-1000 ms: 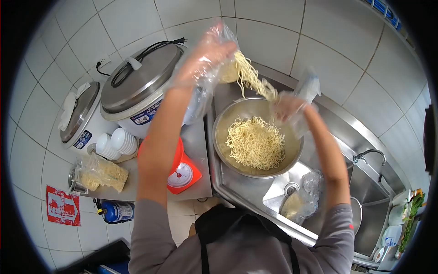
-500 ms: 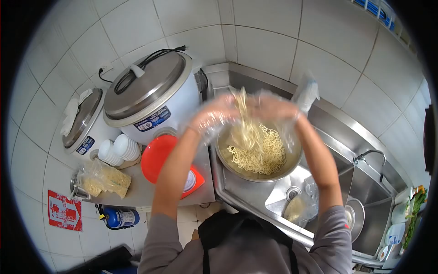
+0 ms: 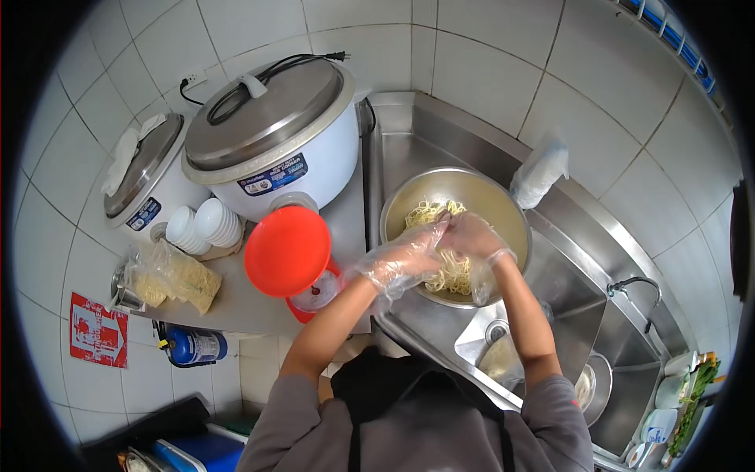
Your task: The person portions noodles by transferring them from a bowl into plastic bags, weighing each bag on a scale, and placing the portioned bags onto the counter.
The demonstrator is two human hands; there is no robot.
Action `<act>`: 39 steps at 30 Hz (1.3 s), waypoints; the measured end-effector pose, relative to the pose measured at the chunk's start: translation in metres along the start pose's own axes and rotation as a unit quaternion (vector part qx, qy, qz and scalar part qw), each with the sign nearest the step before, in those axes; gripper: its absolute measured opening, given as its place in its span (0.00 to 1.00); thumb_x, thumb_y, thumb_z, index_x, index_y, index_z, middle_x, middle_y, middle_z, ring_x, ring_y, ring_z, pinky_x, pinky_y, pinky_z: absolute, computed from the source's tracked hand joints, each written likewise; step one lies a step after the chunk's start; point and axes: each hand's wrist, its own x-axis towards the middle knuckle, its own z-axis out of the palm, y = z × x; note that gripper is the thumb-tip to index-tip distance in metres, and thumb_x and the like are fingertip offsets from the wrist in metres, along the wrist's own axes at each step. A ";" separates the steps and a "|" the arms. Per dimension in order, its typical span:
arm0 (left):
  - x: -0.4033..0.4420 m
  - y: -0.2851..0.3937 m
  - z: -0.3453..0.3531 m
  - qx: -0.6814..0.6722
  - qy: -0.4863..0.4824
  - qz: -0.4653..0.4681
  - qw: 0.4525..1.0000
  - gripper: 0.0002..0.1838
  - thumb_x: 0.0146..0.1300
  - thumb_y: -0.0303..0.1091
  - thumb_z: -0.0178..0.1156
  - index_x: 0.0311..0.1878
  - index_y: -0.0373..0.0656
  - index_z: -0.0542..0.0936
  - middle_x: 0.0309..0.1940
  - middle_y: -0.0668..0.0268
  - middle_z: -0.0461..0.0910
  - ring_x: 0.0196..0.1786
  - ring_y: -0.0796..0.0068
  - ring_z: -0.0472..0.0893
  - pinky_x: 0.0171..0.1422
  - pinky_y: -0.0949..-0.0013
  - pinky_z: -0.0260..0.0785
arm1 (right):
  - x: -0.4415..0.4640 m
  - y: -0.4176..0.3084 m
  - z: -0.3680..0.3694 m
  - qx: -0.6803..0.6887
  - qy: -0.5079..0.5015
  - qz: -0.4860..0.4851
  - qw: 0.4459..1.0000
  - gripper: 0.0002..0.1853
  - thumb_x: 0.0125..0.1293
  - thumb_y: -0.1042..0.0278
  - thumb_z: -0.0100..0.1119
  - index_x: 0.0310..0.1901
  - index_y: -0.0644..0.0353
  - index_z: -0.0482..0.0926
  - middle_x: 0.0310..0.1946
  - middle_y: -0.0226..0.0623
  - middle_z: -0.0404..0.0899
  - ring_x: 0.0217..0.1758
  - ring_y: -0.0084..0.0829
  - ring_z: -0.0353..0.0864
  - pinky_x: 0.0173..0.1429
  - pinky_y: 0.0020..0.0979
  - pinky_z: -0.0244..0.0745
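A large steel bowl (image 3: 393, 206) stands at the sink and holds a heap of pale yellow noodles (image 3: 450, 275). Both my hands are inside it, in loose clear plastic gloves. My left hand (image 3: 415, 253) comes in from the left, its fingers curled into the noodles. From the right, my right hand (image 3: 474, 238) bends down with its fingertips close to the left ones, also gripping noodles. Strands show behind and below the fingers. The gloves and hands cover the middle of the heap, so the fingertips are partly hidden.
Left of the bowl are a red-topped scale (image 3: 288, 250), a large rice cooker (image 3: 314, 169), a smaller cooker (image 3: 145, 177), stacked white bowls (image 3: 217, 224) and bagged noodles (image 3: 189, 279). On the right are a faucet (image 3: 634, 285), a plastic bag (image 3: 541, 169) and a noodle bag (image 3: 499, 360).
Both hands have come down from above the bowl, where they held a lifted bunch of noodles, into the heap. The view has shifted slightly.
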 end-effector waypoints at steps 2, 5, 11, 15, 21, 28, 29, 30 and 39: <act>-0.004 0.003 0.006 -0.053 0.031 -0.016 0.998 0.42 0.49 0.24 0.55 0.70 0.39 0.50 0.68 0.49 0.54 0.70 0.63 0.56 0.68 0.76 0.52 | 0.016 0.024 0.011 0.229 -0.021 -0.019 0.973 0.15 0.58 0.62 0.55 0.41 0.63 0.79 0.29 0.40 0.81 0.32 0.36 0.79 0.45 0.33 0.73; 0.000 -0.033 0.024 -0.153 0.044 -0.029 0.987 0.43 0.50 0.24 0.56 0.70 0.37 0.49 0.67 0.50 0.57 0.67 0.64 0.62 0.66 0.73 0.56 | 0.025 0.045 0.028 0.203 -0.065 -0.075 0.974 0.20 0.59 0.60 0.54 0.51 0.62 0.76 0.34 0.41 0.81 0.34 0.34 0.79 0.47 0.34 0.72; 0.009 -0.038 0.013 -0.109 0.093 -0.072 0.987 0.40 0.52 0.26 0.56 0.69 0.36 0.51 0.63 0.51 0.62 0.48 0.71 0.75 0.52 0.72 0.68 | -0.015 -0.029 -0.049 -0.194 -0.048 -0.138 0.970 0.37 0.53 0.49 0.62 0.61 0.61 0.66 0.50 0.47 0.76 0.47 0.40 0.78 0.58 0.35 0.68; 0.011 -0.024 0.018 -0.166 0.122 -0.090 0.974 0.40 0.51 0.27 0.54 0.69 0.37 0.52 0.62 0.49 0.63 0.42 0.70 0.76 0.47 0.69 0.69 | -0.017 0.014 0.014 -0.250 0.042 -0.021 0.967 0.49 0.45 0.46 0.69 0.65 0.62 0.57 0.53 0.50 0.73 0.50 0.44 0.77 0.58 0.36 0.69; -0.001 -0.003 0.009 -0.112 0.118 -0.087 0.983 0.38 0.51 0.29 0.52 0.68 0.33 0.53 0.66 0.45 0.55 0.63 0.60 0.60 0.65 0.69 0.52 | 0.013 0.076 0.047 -0.080 0.193 -0.062 0.976 0.13 0.48 0.71 0.60 0.36 0.68 0.80 0.30 0.54 0.79 0.36 0.41 0.82 0.40 0.35 0.75; 0.013 -0.040 0.029 -0.198 0.141 0.007 0.970 0.37 0.53 0.25 0.54 0.69 0.38 0.55 0.66 0.50 0.59 0.66 0.64 0.62 0.69 0.68 0.52 | 0.008 -0.013 -0.025 0.110 0.118 -0.085 0.983 0.15 0.51 0.69 0.60 0.39 0.68 0.79 0.25 0.38 0.80 0.26 0.24 0.80 0.31 0.24 0.76; 0.020 -0.043 0.029 -0.246 0.140 0.073 0.956 0.36 0.53 0.25 0.54 0.68 0.37 0.56 0.64 0.50 0.61 0.65 0.65 0.63 0.68 0.68 0.53 | 0.009 -0.025 -0.015 0.200 0.097 -0.092 0.971 0.14 0.53 0.69 0.61 0.40 0.68 0.79 0.28 0.36 0.79 0.29 0.24 0.79 0.32 0.25 0.77; 0.028 -0.048 0.026 -0.288 0.139 0.142 0.937 0.34 0.54 0.25 0.54 0.67 0.36 0.57 0.63 0.51 0.62 0.64 0.65 0.63 0.67 0.67 0.54 | 0.014 -0.024 -0.003 0.185 0.102 -0.100 0.972 0.12 0.54 0.70 0.60 0.39 0.67 0.78 0.30 0.36 0.78 0.29 0.25 0.79 0.32 0.25 0.78; 0.019 -0.056 0.014 -0.167 0.124 -0.017 0.978 0.20 0.55 0.24 0.53 0.54 0.35 0.69 0.39 0.66 0.75 0.37 0.81 0.71 0.39 0.74 0.65 | 0.046 0.011 0.016 0.120 0.075 -0.130 0.981 0.09 0.49 0.72 0.65 0.31 0.64 0.76 0.22 0.33 0.77 0.26 0.25 0.76 0.30 0.25 0.72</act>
